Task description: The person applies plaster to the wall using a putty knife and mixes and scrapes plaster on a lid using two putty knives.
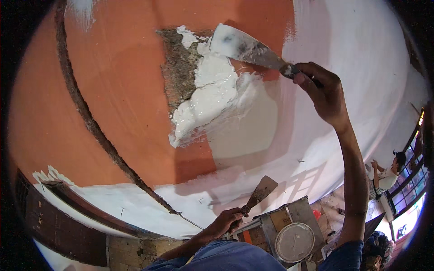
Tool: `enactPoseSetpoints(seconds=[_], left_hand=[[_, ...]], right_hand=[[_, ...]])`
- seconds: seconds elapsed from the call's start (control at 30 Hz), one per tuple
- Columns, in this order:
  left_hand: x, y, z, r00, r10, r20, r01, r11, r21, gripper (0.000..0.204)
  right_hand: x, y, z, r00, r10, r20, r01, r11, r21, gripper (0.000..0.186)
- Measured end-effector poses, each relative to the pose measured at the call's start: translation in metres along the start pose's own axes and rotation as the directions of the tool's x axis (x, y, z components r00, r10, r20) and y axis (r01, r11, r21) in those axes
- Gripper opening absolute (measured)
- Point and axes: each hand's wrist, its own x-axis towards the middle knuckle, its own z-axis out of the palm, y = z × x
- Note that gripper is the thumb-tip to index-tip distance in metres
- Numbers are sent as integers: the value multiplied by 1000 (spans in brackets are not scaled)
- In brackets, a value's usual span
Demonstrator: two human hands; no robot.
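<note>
My right hand (323, 92) is raised against the wall, closed round the dark handle of a wide putty knife (248, 47). Its blade, smeared with white, lies at the upper edge of a thick patch of wet white filler (208, 92). That filler covers part of a rough, bare grey hollow (177, 67) in the orange wall (122, 90). Lower down, my left hand (226, 222) grips a second, smaller putty knife (262, 189), its stained blade pointing up and to the right, apart from the wall patch.
A long groove (92, 124) runs down the wall's left side. Below me a round pale lid or bucket top (294, 242) rests on boards (305, 217). A brown door (68, 226) is at lower left. Another person (384, 176) stands by a barred window (413, 167) at right; a dark-haired head (377, 248) shows below.
</note>
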Motion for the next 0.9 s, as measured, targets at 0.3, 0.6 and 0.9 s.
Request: enactPoseSetpoints(seconds=[0.3, 0.6, 0.9], left_hand=[[0, -6, -3, 999, -43, -25, 42, 998, -54, 32], [2, -9, -5, 996, -73, -57, 68, 994, -84, 28], [6, -13, -1, 990, -137, -41, 134, 989, -60, 32]], right_hand=[[23, 23, 6, 1000, 16, 20, -16, 1000, -18, 24], [-19, 1, 7, 968, 152, -199, -145, 988, 48, 31], [-34, -26, 65, 969, -53, -240, 88, 987, 137, 31]])
